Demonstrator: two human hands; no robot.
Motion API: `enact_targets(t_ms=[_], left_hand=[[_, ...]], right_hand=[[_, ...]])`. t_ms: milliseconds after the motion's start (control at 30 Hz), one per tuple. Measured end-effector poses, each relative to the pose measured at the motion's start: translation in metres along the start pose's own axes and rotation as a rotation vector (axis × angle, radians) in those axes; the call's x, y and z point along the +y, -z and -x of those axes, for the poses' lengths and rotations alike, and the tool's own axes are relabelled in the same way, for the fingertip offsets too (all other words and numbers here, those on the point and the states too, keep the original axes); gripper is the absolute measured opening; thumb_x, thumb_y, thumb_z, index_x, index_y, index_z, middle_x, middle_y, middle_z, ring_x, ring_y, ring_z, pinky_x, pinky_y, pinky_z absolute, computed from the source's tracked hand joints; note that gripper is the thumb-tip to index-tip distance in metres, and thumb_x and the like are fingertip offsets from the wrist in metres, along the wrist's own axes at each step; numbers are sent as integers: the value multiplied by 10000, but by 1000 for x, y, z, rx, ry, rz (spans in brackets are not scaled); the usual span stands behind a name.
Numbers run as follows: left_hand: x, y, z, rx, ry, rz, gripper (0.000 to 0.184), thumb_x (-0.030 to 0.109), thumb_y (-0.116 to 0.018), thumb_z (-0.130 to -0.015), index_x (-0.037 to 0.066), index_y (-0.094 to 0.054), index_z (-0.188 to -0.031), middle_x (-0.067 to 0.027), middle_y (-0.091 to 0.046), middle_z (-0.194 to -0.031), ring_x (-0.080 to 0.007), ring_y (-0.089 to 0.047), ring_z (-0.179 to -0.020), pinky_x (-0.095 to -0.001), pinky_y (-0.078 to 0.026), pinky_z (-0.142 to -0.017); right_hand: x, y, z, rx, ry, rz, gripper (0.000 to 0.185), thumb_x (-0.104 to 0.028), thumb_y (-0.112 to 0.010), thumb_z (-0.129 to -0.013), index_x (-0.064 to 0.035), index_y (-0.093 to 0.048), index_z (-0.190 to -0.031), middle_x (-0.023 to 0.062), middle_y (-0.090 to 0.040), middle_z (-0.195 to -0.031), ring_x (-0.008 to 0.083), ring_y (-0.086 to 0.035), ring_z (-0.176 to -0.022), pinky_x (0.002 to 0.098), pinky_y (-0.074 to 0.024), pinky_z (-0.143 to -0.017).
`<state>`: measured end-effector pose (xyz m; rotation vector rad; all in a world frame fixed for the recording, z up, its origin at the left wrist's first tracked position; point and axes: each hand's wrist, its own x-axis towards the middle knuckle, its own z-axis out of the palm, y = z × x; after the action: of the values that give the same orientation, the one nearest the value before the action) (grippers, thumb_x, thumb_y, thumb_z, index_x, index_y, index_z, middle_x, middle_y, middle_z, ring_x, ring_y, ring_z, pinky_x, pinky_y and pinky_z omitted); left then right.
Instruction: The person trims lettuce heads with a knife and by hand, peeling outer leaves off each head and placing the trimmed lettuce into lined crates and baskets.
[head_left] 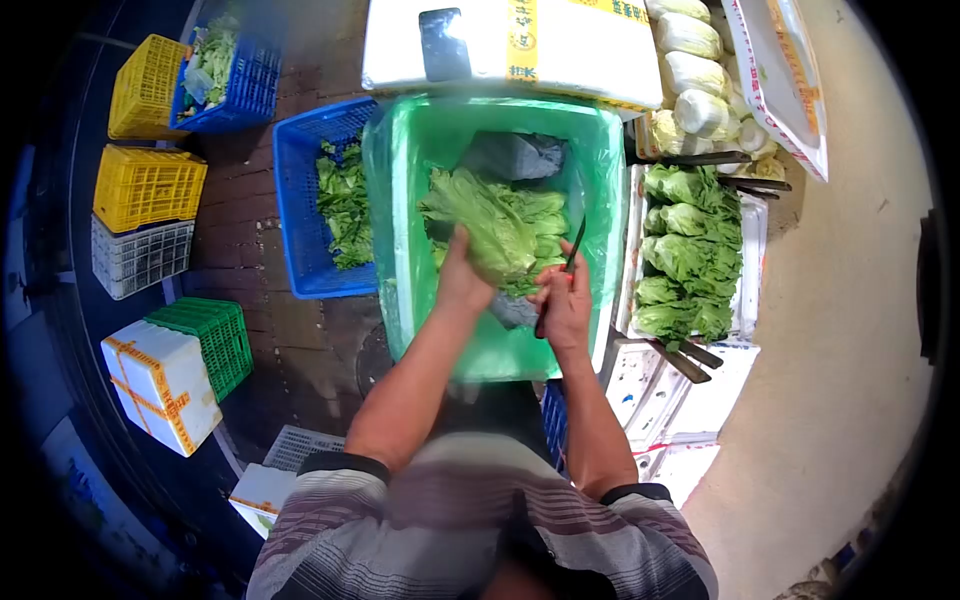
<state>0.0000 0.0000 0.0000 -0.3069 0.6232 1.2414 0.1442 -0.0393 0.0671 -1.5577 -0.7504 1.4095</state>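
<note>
My left hand (464, 280) is wrapped around a head of leafy lettuce (480, 225), held over a foam box lined with a green plastic bag (399, 220). In my right hand (567, 305) is a knife (577, 238), its dark blade pointing up and away from me beside the lettuce's base. More lettuce (545, 213) lies in the box under the held head. Dark grey plastic bags (530, 158) sit at the far end inside the liner. The fingers of my left hand are partly hidden behind the leaves.
A blue crate (297, 215) with loose leaves stands left of the box. Beyond is a white foam box (580, 50) with a phone (443, 45) on it. Lettuce heads (690, 250) and Chinese cabbages (692, 75) fill boxes on the right. Yellow crates (150, 187) stand far left.
</note>
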Motion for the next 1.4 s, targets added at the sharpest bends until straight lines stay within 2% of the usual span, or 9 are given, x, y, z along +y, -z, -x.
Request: enact_targets(t_ms=[100,200,300,467,600,733,1033,1233,1400], left_hand=[[6,-18,5,-48,61,82,710,480,-783,-805,125,-538,-1369,-75,-591,-1360,-300,-547,-1251,-505,-430,-1082],[41,-21,45,80,43,71,698,493,-776,-808,116,-550,-1350,-76,-598,-1348,-295,-552,-1245,-503,-443,-1066],[56,-23,57,136,11,43,698,523,-714,-846,118,-511,-1376,-90,-577,-1363,-314,-538,-1258,-530,-444,-1052],[74,-13,76,167,25,81,669,552,-593,-931,129,-445,-1428,-105,-551,-1377,-344,-532,-1259,-565,-458,-1022],[79,-4,85,138,66,112,619,535,-578,-948,124,-475,-1400,-106,-580,-1335,-329,-568,-1211,-523,-484,-1003],[83,-2,94,175,36,78,590,515,-575,-957,120,-488,-1386,-111,-593,-1314,-317,-591,-1179,-498,-492,-998],[105,9,104,182,48,91,578,515,-563,-961,126,-492,-1383,-104,-591,-1316,-304,-581,-1188,-490,-482,-1003],[124,24,112,171,72,94,587,553,-552,-946,152,-508,-1372,-85,-593,-1314,-302,-578,-1174,-517,-466,-988],[148,34,132,219,16,167,543,490,-634,-923,120,-575,-1316,-93,-625,-1286,-297,-600,-1159,-495,-492,-991]], right_hand=[[-28,24,5,-87,76,-22,409,-300,-402,-1074,-58,-451,-1400,4,-510,-781,63,-448,-590,213,-390,-544],[-30,7,32,-155,-9,18,264,-252,-484,-1049,-34,-558,-1180,-6,-504,-706,76,-466,-609,233,-414,-571],[-23,-9,42,-219,113,220,228,-206,-556,-1010,-19,-567,-1139,-2,-538,-725,81,-497,-634,238,-426,-596],[-41,-49,58,-293,449,539,540,-128,-652,-913,-24,-474,-1411,111,-563,-710,210,-569,-611,322,-471,-604],[-34,-69,55,-350,627,717,647,-157,-729,-861,-12,-442,-1423,129,-610,-697,307,-614,-582,401,-490,-557],[-36,-81,55,-378,723,738,673,-165,-744,-845,18,-433,-1414,138,-629,-713,309,-635,-589,400,-497,-543],[-40,-104,62,-451,622,742,600,-147,-693,-905,-23,-444,-1437,165,-613,-737,315,-610,-613,393,-496,-606],[-36,-117,54,-512,693,751,458,-92,-652,-929,-60,-546,-1374,202,-661,-936,331,-659,-764,346,-521,-696],[-21,-138,52,-608,669,652,434,-97,-630,-956,-72,-551,-1382,169,-669,-940,262,-667,-809,333,-523,-751]])
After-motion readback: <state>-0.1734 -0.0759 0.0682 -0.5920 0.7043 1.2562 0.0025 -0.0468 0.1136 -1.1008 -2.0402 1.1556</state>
